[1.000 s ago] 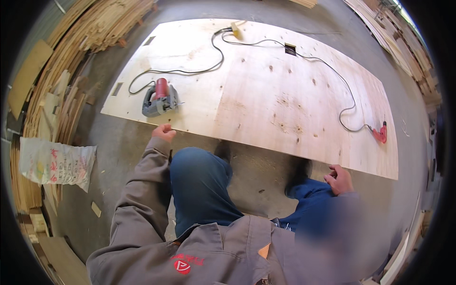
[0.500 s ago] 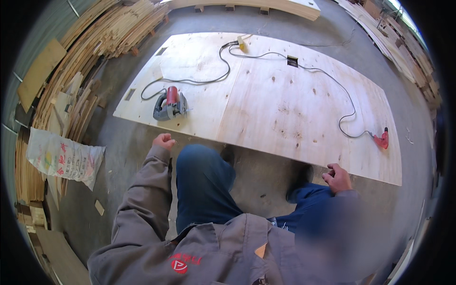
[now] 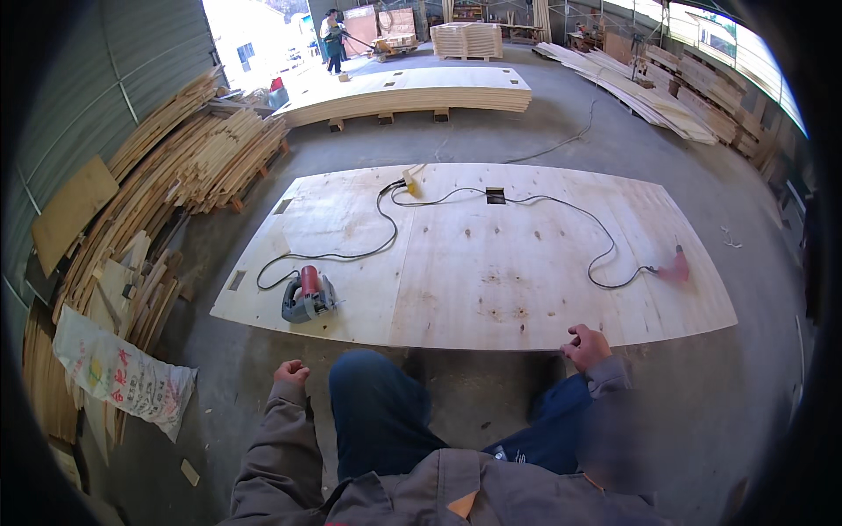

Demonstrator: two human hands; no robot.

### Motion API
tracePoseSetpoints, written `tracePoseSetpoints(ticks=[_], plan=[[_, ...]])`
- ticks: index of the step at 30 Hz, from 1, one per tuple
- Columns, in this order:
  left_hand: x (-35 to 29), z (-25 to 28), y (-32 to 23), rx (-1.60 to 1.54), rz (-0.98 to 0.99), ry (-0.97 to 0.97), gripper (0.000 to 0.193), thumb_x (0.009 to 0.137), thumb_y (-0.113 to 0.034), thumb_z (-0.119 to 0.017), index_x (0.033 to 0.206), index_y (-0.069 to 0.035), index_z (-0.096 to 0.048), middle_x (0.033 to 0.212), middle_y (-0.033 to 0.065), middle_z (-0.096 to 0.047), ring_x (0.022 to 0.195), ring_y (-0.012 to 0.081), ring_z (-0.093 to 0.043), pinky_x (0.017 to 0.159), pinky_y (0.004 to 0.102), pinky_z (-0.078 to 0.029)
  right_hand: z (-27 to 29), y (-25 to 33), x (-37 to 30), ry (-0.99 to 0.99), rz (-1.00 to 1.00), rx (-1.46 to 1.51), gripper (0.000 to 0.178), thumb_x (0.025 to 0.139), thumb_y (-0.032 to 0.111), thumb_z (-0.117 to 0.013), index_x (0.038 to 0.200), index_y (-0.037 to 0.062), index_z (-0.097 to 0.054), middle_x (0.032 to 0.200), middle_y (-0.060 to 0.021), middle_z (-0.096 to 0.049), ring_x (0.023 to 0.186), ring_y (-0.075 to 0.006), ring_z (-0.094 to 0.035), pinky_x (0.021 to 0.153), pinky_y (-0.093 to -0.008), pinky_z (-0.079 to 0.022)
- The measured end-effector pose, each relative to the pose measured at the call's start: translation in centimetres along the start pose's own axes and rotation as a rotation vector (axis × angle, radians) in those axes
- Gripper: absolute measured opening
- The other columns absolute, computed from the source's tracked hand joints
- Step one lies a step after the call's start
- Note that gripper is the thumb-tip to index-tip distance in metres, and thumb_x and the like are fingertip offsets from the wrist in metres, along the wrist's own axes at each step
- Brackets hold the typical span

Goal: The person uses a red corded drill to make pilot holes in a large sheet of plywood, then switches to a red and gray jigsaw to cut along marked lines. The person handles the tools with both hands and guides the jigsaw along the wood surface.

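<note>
My left hand hangs beside my left knee, its fingers curled in with nothing visible in them, apart from the board. My right hand is at the near edge of a large plywood panel, fingers loosely bent and apart; whether it touches the edge I cannot tell. On the panel's left part rests a red and grey handheld power saw. A red power drill lies near the right end, slightly blurred. Their dark cords lead toward a yellow socket block at the far side, near a rectangular cutout.
Beyond the panel stands a stack of plywood sheets on blocks. Timber strips pile up at left, with a white printed sack before them. More boards lie at far right. A person stands by a pallet truck.
The view has tilted up, so the far workshop now shows and the panel sits lower in the picture. My right hand has moved left along the panel's near edge.
</note>
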State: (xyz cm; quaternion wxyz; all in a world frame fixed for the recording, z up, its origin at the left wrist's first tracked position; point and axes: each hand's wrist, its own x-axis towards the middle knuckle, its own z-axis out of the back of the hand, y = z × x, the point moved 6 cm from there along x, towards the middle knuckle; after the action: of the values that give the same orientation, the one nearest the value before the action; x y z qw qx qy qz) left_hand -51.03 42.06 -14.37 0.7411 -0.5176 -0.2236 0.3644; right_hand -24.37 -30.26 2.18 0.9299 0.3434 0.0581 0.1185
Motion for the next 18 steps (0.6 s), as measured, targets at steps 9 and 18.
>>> tracePoseSetpoints(ticks=[9, 18], plan=[[-5.2, 2.5, -3.1, -0.034, 0.162, -0.028, 0.029, 0.091, -0.013, -0.074, 0.119, -0.006, -0.070, 0.099, 0.0021, -0.072, 0.080, 0.0132, -0.066, 0.064, 0.0312, -0.052, -3.4, 5.8, -1.7, 0.054, 0.134, 0.328, 0.046, 0.089, 0.015, -0.078, 0.127, -0.0044, -0.064, 0.090, -0.0160, -0.077, 0.080, -0.0219, -0.074, 0.073, -0.0349, -0.059], [-1.6, 3.6, -12.1, 0.022, 0.056, -0.097, 0.035, 0.085, -0.013, -0.078, 0.118, 0.000, -0.072, 0.099, 0.0044, -0.074, 0.082, 0.0102, -0.066, 0.064, 0.0264, -0.051, -9.0, 9.0, 0.5, 0.309, 0.182, 0.279, 0.049, 0.087, 0.016, -0.082, 0.127, -0.0044, -0.063, 0.091, -0.0163, -0.076, 0.080, -0.0231, -0.073, 0.075, -0.0348, -0.058]])
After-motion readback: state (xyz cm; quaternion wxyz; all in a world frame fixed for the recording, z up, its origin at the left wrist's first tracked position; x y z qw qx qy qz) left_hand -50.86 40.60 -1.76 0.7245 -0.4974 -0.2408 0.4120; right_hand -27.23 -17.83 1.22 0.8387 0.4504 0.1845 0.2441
